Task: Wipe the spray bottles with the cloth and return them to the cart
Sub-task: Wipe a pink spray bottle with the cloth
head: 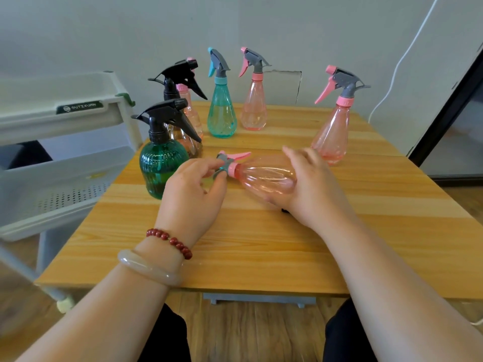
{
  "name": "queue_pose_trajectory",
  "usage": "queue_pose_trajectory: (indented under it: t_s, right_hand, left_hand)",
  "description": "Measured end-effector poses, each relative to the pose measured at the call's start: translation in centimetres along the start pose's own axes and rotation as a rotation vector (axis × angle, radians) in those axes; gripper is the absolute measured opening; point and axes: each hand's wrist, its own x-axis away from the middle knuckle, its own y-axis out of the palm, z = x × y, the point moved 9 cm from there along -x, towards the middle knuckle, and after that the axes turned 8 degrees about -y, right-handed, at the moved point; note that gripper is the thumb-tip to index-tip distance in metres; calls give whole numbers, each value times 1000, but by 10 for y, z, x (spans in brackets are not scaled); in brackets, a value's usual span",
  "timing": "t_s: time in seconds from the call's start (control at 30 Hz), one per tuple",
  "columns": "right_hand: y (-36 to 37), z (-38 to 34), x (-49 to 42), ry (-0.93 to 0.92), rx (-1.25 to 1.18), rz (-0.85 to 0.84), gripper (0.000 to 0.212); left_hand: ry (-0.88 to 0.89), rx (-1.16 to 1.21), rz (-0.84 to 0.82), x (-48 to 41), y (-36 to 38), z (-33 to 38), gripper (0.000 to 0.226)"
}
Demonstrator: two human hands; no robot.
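Right now your left hand pinches the grey spray head of a pink bottle, fingers curled round the neck just by the pink collar. Your right hand cups the far end, fingers curved over the clear body and thumb tucked beneath. The bottle lies on its side between your two hands, low over the wooden table, with its trigger pointing away from you.

I judge this to be the wiping step for this one bottle, yet no cloth shows plainly (only a small dark scrap peeks out under your right palm, and I cannot tell what it is).

Six more bottles stand upright beyond your hands: a dark green bottle just beside your left knuckles, an amber one behind it, a pink one half hidden further back, a teal bottle, a pink bottle at the back and another off to the right. The white cart waits at the table's left edge, and its shelves look bare from here.

Your next move calls for the cloth in one hand while the other steadies the neck. After that, carry the bottle left past the green one without knocking it.
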Motion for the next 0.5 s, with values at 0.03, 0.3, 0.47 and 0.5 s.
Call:
queue_pose_trajectory:
  t_s: [0.03, 0.3, 0.47, 0.5]
  right_hand:
    - [-1, 4, 1, 18, -25, 27, 97]
    - [-23, 16, 10, 96, -287, 397, 86]
    - [-20, 1, 11, 54, -418, 451, 80]
    - [-16, 0, 10, 49, -420, 416, 81]
  left_hand:
    - [-54, 5, -23, 0, 2, -3, 24]
    - [-455, 312, -217, -1, 36, -18, 55]
    - [-454, 557, -383, -9, 70, 16, 61]
    - [-459, 583, -357, -13, 72, 18, 66]
